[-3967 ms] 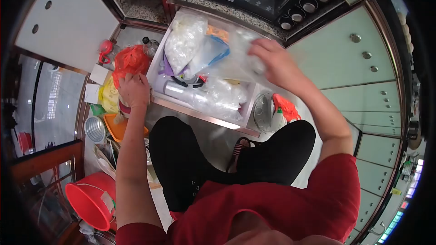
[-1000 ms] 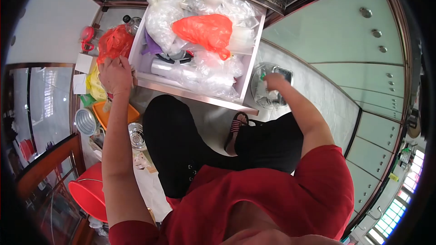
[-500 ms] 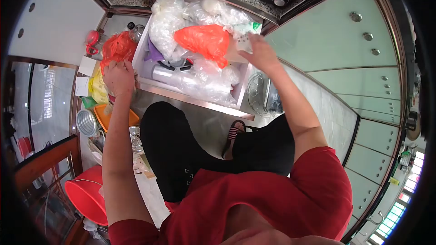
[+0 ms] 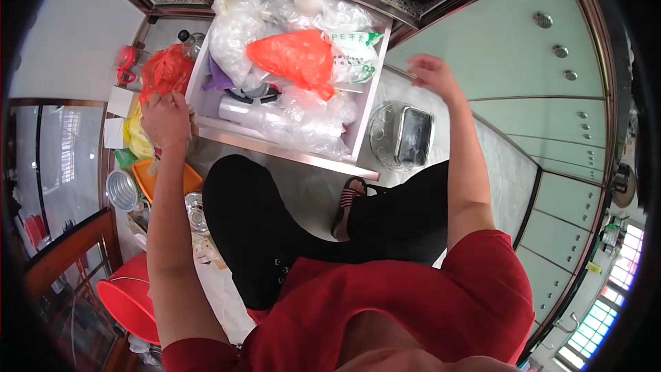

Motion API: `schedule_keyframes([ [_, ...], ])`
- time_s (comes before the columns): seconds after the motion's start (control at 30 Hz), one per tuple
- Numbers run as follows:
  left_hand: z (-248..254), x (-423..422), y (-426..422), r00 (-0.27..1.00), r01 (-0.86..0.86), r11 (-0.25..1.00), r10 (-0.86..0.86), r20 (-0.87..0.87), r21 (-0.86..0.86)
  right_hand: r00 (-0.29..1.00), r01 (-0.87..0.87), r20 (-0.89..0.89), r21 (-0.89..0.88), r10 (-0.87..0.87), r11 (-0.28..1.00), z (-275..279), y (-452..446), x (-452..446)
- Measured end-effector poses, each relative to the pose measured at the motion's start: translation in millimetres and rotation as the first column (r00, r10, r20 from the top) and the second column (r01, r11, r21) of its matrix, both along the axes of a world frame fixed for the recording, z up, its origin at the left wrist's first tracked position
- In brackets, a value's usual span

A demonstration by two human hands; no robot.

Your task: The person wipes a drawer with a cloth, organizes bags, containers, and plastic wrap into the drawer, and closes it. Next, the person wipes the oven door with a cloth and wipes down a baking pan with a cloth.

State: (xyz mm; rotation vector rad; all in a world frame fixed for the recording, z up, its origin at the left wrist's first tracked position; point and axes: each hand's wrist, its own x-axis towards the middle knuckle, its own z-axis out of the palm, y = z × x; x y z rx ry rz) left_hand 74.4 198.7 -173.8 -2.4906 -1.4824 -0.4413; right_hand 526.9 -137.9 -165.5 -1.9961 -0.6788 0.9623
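Note:
Beside the drawer's left edge, my left hand is closed, its fingers pinching the lower end of a red plastic bag. My right hand hovers to the right of the open drawer, holding nothing, its fingers loosely bent and apart. Inside the drawer lie an orange-red plastic bag, a white bag with green print, a bundle of clear bags and more clear plastic. A purple item peeks out at the drawer's left side.
A glass container stands on the floor right of the drawer. To the left are a red-lidded jar, a yellow bag, an orange tray, a metal tin and a red bucket. Green cabinets line the right.
My right hand has moved away from the printed white bag to the right, leaving that bag in the drawer. My left hand stays at the red bag. The view has shifted slightly.

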Motion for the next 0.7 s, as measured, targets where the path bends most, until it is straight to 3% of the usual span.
schedule_keyframes([
  [0.07,1.0,-0.2,0.1,1.000,0.011,1.000,-0.011,-0.002,-0.001,0.956,0.164,0.287,-0.362,-0.058,0.918,-54.3,-49.2,50.6],
  [0.1,-1.0,-0.9,0.8,1.000,0.023,1.000,-0.023,0.005,0.013,0.824,0.283,0.566,-0.442,0.020,0.851,-116.0,-92.0,81.2],
  [0.13,-3.4,-2.3,1.8,0.999,0.031,0.999,-0.031,0.012,0.028,0.782,0.384,0.619,-0.575,0.077,0.722,-143.9,-121.5,80.7],
  [0.17,-5.3,-2.5,2.0,0.999,0.036,0.998,-0.037,0.020,0.045,0.811,0.413,0.578,-0.678,0.093,0.607,-165.8,-148.2,74.8],
  [0.27,-4.1,-1.5,0.8,0.999,0.037,0.998,-0.038,0.026,0.044,0.958,0.279,0.200,-0.807,-0.204,0.520,-221.7,-212.4,40.7],
  [0.33,-3.0,0.8,2.8,0.999,0.035,0.998,-0.037,0.025,0.050,0.934,0.323,0.189,-0.807,-0.304,0.494,-253.0,-229.6,25.4],
  [0.43,-6.1,-1.3,1.6,0.999,0.045,0.998,-0.046,0.025,0.052,0.903,0.430,0.391,-0.820,-0.181,0.378,-279.8,-234.0,11.9],
  [0.53,-5.4,0.4,3.4,0.999,0.036,0.999,-0.037,0.036,0.033,0.946,0.318,0.320,-0.874,-0.057,0.366,-277.8,-226.8,33.6],
  [0.57,-4.7,-0.9,2.8,0.999,0.023,0.999,-0.024,0.039,0.023,0.888,0.283,0.404,-0.857,0.221,0.430,-287.1,-243.5,60.9],
  [0.6,-4.4,-1.6,2.9,0.999,0.013,1.000,-0.013,0.035,0.020,0.745,0.234,0.477,-0.841,0.467,0.487,-300.2,-254.1,82.6],
  [0.63,-5.0,-0.9,2.8,0.999,0.003,1.000,-0.004,0.035,0.017,0.754,0.412,0.642,-0.627,0.139,0.661,-221.3,-207.2,60.5],
  [0.7,-1.8,0.3,2.1,0.999,-0.016,1.000,0.016,0.041,0.008,0.791,0.239,0.561,-0.649,0.243,0.722,-130.6,-163.5,68.3],
])
